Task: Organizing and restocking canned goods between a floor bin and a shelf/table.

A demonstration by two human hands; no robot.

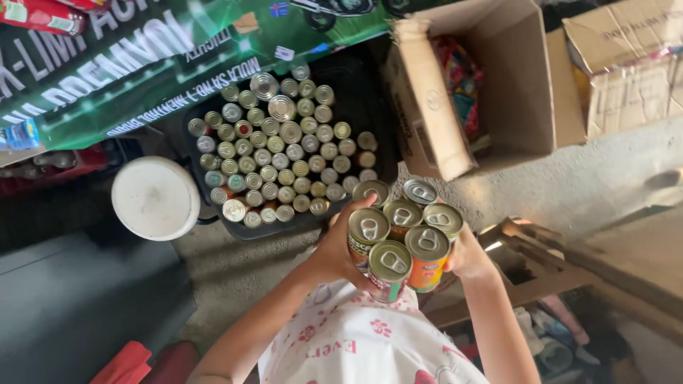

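I hold a tight cluster of several pull-tab cans against my chest, their silver and gold lids facing up. My left hand presses the cluster from the left, fingers curled over the leftmost cans. From the right, my right hand cups it, mostly hidden behind the cans. Just beyond the cluster, a black crate on the floor is packed with many upright cans, lids up.
A round white lid lies left of the crate. An open cardboard box with colourful packets stands at the back right, another box beyond it. A green printed banner runs along the top left. Wooden pieces lie at the right.
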